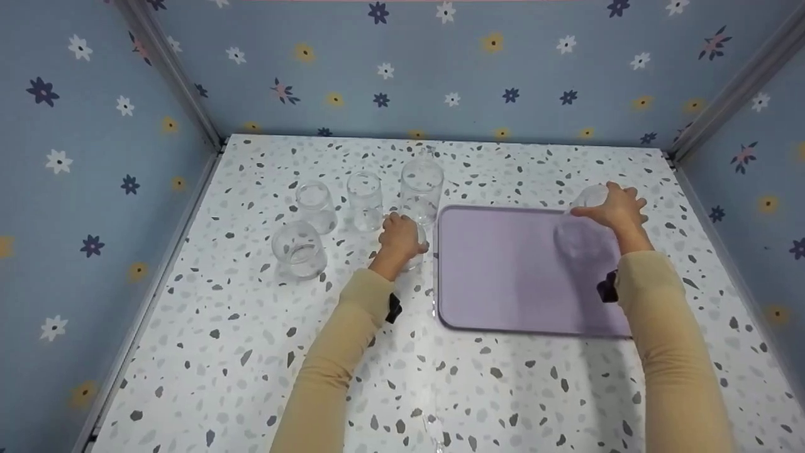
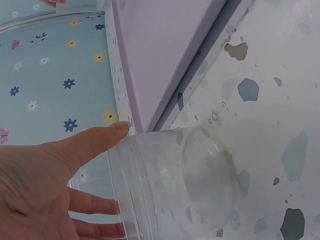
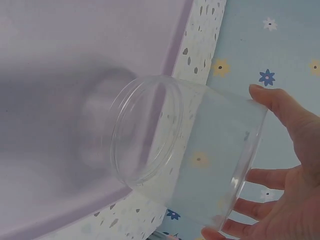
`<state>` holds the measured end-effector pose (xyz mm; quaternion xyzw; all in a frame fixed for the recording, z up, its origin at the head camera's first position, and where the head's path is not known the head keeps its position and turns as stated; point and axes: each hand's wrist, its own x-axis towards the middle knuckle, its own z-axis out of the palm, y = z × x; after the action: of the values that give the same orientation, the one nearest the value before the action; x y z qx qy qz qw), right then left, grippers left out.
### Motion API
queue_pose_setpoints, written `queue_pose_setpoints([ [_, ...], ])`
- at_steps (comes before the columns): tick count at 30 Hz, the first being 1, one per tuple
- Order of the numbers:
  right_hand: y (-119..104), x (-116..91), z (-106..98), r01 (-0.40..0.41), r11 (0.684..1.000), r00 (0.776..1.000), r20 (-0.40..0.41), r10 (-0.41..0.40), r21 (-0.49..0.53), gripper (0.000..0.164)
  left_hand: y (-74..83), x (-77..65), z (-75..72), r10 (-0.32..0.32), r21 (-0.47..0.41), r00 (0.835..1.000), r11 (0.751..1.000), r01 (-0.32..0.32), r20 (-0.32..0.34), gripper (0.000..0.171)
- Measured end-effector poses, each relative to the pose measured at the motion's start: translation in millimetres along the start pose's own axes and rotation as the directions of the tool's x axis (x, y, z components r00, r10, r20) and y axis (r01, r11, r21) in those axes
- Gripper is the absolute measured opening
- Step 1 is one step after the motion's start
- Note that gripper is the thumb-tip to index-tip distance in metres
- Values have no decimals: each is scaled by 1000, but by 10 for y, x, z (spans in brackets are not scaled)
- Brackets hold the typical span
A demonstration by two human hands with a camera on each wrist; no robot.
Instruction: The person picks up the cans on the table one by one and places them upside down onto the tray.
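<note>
From the head, the right hand (image 1: 619,211) appears over the far right of the lilac tray (image 1: 503,270); the right wrist view adds its grip — thumb and fingers curled around one end of the right jar (image 3: 225,150), whose ringed end faces the tray, long axis aslant in that view. The left hand (image 1: 400,236) grips the left jar (image 2: 170,175) by its rim, far end toward the desk (image 1: 251,377), just beside the tray. Four clear containers (image 1: 299,251) stand nearby, desk speckles showing through.
</note>
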<state>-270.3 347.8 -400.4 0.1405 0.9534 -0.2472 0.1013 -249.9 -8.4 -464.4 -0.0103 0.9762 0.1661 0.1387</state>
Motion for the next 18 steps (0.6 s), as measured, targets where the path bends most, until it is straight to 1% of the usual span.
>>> queue_pose_setpoints([
  [6,73,57,24,-41,999,999,13,41,-2,107,14,-10,16,-3,18,1000,1000,3,4,71],
  [11,103,95,28,-40,998,999,18,41,-51,104,18,-32,8,6,34,1000,999,-6,16,72],
  [15,104,119,11,-40,998,998,38,43,-56,103,26,-43,-24,5,53,1000,999,-7,24,72],
  [18,113,130,5,-47,997,997,61,50,-54,104,28,-12,-27,-8,53,999,999,5,42,70],
])
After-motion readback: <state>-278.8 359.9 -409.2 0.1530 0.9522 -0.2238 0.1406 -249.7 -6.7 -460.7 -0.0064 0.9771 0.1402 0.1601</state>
